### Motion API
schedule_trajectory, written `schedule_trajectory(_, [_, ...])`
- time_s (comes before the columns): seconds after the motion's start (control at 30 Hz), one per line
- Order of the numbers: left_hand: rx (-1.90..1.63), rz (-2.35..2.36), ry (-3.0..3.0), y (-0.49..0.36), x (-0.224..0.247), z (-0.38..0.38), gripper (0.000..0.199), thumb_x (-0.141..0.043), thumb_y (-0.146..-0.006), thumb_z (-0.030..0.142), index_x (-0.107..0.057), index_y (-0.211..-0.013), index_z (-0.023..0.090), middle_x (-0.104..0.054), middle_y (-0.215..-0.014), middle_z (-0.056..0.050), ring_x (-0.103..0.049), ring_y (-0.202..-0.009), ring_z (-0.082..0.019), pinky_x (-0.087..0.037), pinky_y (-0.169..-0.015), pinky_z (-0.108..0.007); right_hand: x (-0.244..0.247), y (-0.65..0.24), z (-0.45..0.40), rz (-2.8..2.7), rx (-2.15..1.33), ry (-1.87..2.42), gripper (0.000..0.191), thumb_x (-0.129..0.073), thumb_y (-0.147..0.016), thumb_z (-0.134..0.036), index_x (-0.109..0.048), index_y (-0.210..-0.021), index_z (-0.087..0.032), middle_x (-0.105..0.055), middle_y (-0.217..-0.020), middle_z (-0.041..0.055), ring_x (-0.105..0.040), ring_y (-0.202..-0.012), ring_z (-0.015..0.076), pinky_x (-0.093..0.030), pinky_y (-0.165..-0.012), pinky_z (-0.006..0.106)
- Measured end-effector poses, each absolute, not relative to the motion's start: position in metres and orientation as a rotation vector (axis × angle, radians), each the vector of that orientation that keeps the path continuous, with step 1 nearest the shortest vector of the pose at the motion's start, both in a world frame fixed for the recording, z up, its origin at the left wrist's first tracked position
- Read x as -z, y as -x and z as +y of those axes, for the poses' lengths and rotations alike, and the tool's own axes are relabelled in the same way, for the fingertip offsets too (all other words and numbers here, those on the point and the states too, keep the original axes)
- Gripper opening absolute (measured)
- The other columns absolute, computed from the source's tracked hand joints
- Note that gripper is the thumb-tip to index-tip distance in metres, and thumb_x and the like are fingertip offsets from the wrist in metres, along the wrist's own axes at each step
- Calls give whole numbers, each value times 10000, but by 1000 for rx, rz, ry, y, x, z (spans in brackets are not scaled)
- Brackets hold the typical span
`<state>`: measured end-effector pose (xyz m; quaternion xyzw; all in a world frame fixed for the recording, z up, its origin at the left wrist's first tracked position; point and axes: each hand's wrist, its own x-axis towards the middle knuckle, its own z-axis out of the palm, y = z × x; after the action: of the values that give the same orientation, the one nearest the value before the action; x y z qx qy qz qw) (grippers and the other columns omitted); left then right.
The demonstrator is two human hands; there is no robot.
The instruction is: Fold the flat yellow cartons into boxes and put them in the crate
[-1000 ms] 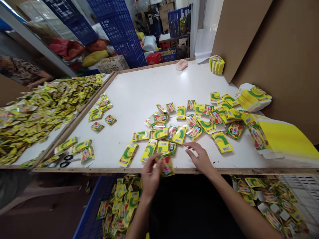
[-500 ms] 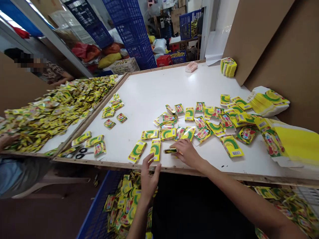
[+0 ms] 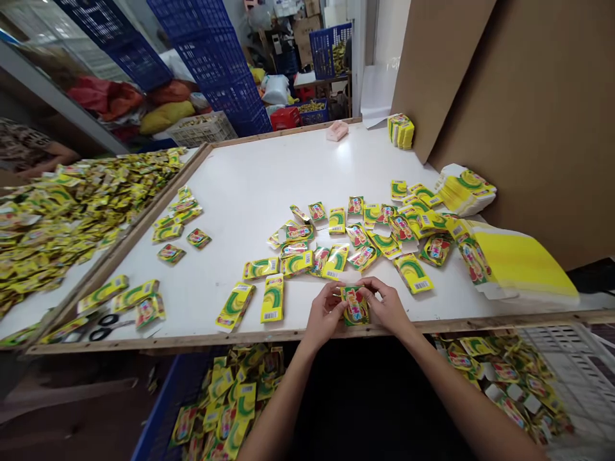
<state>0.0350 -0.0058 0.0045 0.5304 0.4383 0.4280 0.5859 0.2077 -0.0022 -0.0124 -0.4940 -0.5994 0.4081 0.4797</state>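
Between both hands, near the table's front edge, is a small green and yellow printed carton (image 3: 355,306) with a red picture facing up. My left hand (image 3: 325,314) grips its left side with thumb and fingers. Closed on its upper right corner is my right hand (image 3: 384,303). Just left of my hands lie two yellow cartons, one upright to me (image 3: 273,298) and one slanted (image 3: 235,306). Beyond my fingers spreads a loose group of similar cartons, among them a yellow one (image 3: 336,261) with a barcode.
A stack of flat yellow cartons (image 3: 464,192) stands at right by a cardboard sheet (image 3: 533,128). Scissors (image 3: 106,324) lie at the left front. A wooden strip (image 3: 144,211) divides off a heap of packets (image 3: 96,205). Beneath the table are filled crates, one blue (image 3: 161,403).
My left hand has come over to the carton that my right hand held, and both now grip it. Its printed face has turned up. The view has shifted to the right.
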Motion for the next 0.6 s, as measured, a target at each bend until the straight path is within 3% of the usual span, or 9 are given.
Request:
schedule_trajectory(0.17, [-1058, 1075, -1284, -43, -10, 4, 196, -647, -785, 293, -603, -937, 176, -650, -956, -66, -635, -898, -197, -514, -784, -301, 12, -208, 8, -1458, -923, 1167, 227, -524, -874, -375, -659, -848, -195, -677, -904, 61, -609, -831, 205, -483, -758, 328])
schedule_trajectory(0.33, [-1135, 970, -1201, -58, -11, 4, 386, -653, -785, 284, -503, -1135, 225, -674, -1027, -81, -656, -941, -211, -516, -838, -355, 18, -212, 7, -1323, -971, 1166, 267, -560, -854, -364, -618, -1058, -202, -685, -867, 42, -629, -786, 195, -507, -741, 335])
schedule_trajectory(0.47, [-1116, 1063, -1326, -61, -9, -1, 252, -599, -829, 308, -597, -1053, 193, -678, -1032, -92, -645, -962, -214, -504, -855, -345, 18, -217, 2, -1420, -938, 1142, 219, -571, -856, -389, -684, -871, -202, -697, -921, 67, -627, -860, 218, -500, -767, 353])
schedule_trajectory(0.6, [-1119, 1194, -1430, -60, -11, -3, 202, -610, -821, 327, -673, -949, 183, -701, -974, -80, -646, -910, -210, -501, -835, -331, 13, -216, -1, -1445, -900, 1122, 220, -573, -866, -392, -686, -845, -204, -696, -904, 63, -619, -829, 204, -497, -728, 331])
